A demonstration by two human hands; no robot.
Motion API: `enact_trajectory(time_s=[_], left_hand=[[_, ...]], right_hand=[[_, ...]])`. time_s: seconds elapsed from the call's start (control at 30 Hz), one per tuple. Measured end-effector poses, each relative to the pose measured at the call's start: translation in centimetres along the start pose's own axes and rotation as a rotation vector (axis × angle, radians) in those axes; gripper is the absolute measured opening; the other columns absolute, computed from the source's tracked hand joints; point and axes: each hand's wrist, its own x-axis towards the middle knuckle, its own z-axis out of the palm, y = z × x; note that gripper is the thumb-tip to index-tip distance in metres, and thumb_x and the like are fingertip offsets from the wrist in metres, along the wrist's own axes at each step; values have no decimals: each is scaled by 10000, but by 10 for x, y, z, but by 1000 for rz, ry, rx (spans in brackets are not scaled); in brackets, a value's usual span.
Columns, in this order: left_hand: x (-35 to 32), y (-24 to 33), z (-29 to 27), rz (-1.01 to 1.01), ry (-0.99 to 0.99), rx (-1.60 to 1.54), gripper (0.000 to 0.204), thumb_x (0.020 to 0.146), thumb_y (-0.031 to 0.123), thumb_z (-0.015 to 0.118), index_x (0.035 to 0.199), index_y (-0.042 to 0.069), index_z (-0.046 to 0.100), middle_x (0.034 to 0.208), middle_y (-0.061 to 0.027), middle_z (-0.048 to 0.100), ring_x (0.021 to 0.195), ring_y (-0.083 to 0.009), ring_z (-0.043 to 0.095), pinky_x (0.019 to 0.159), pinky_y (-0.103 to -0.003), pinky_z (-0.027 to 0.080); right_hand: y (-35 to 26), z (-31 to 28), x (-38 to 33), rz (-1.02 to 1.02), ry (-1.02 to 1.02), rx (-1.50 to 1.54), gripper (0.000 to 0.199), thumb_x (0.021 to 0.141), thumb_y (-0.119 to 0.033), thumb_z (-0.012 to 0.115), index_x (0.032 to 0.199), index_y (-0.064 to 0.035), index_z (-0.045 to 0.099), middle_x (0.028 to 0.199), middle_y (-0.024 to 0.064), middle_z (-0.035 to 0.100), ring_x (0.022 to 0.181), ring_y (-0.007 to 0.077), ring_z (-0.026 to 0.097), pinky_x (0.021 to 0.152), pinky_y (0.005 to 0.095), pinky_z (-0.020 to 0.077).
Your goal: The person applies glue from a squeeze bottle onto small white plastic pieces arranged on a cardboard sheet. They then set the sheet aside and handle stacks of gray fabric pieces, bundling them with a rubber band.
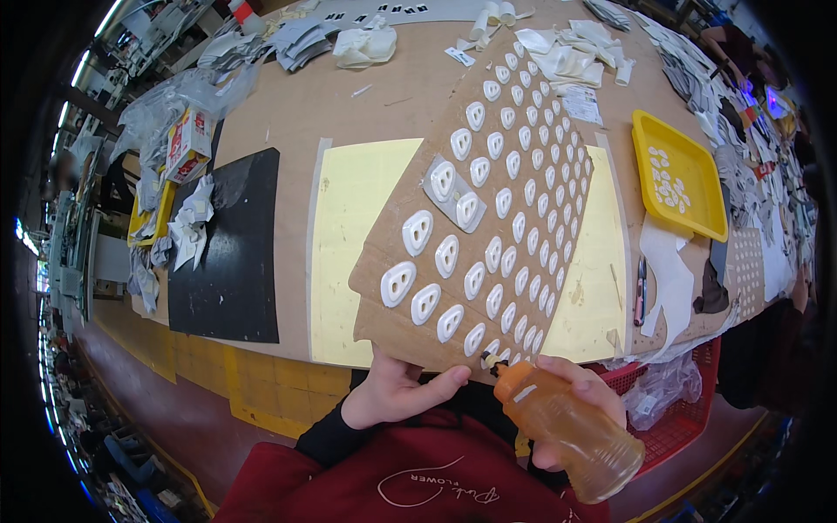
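A brown cardboard sheet (381,324) lies slanted across the table, its near end reaching over the front edge. Rows of small white rounded-triangular pieces (398,284), each with two dark holes, cover it. At the near edge my left hand (403,389) grips the sheet, thumb on top and the other fingers hidden below. My right hand (586,394) is closed round a clear squeeze bottle (580,440) of amber liquid with an orange cap. The bottle is tilted, and its dark nozzle (492,359) points at the pieces by the near edge; whether it touches one I cannot tell.
Yellow paper (344,261) is taped under the sheet. A black board (231,253) lies left. On the right are a yellow tray (723,196) of white pieces, a pen (641,292) and fabric scraps (670,275). A red basket (697,418) stands below the table edge.
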Motion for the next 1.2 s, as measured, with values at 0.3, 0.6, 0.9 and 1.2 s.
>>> enact_trajectory(time_s=[0.3,0.6,0.9,1.2], left_hand=[[2,-1,4,41,46,-49,387,807,4,659,1174,-30,540,1162,-104,577,1035,-165,568,902,-304,455],[0,-4,3,39,39,-47,361,811,-10,646,1158,-30,548,1154,-102,581,1026,-159,570,894,-300,457],[1,-5,2,46,54,-9,351,806,-24,647,1145,-32,555,1122,-96,590,1003,-159,572,879,-301,460],[1,0,5,15,111,-89,336,818,-50,621,1142,-28,535,1055,-94,607,947,-150,588,840,-290,478]], right_hand=[[3,0,-3,22,24,104,703,653,-337,834,1144,28,486,996,300,628,824,342,680,664,336,568],[24,-2,-3,-50,22,195,745,664,-244,833,1211,73,441,1223,289,503,966,380,633,758,384,566],[27,-15,0,81,-72,277,707,737,-45,763,1320,-44,363,1292,256,447,892,324,649,659,335,565],[33,-29,-14,207,-98,371,640,783,-10,693,1323,-68,354,1239,294,485,757,306,659,551,323,541]])
